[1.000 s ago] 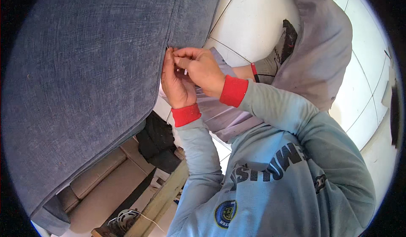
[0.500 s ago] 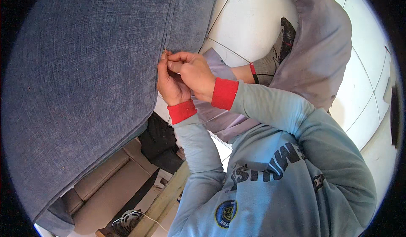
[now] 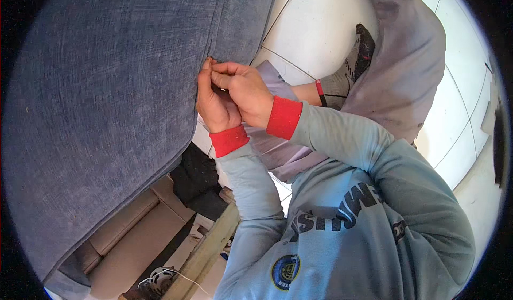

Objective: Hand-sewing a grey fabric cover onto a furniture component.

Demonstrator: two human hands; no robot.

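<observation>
My left hand (image 3: 215, 103) is at the seam of a blue-grey upholstered piece (image 3: 107, 97), thumb and fingers pinched together near the fabric edge. My right hand (image 3: 247, 94) overlaps it from the right, also pinched, its fingertips against those of my left. Whatever the fingertips hold is too small and hidden to make out. Both wrists have red cuffs on light blue-grey sleeves.
White floor tiles (image 3: 304, 27) and my bent leg in mauve trousers (image 3: 401, 81) lie to the right. Below the upholstery are a beige padded seat (image 3: 128, 246), black cloth (image 3: 197, 177), a wooden beam (image 3: 216, 246) and a white cord (image 3: 189, 279).
Both hands have shifted slightly left along the seam, dipping down and then rising a little. Their fingertips remain pinched together.
</observation>
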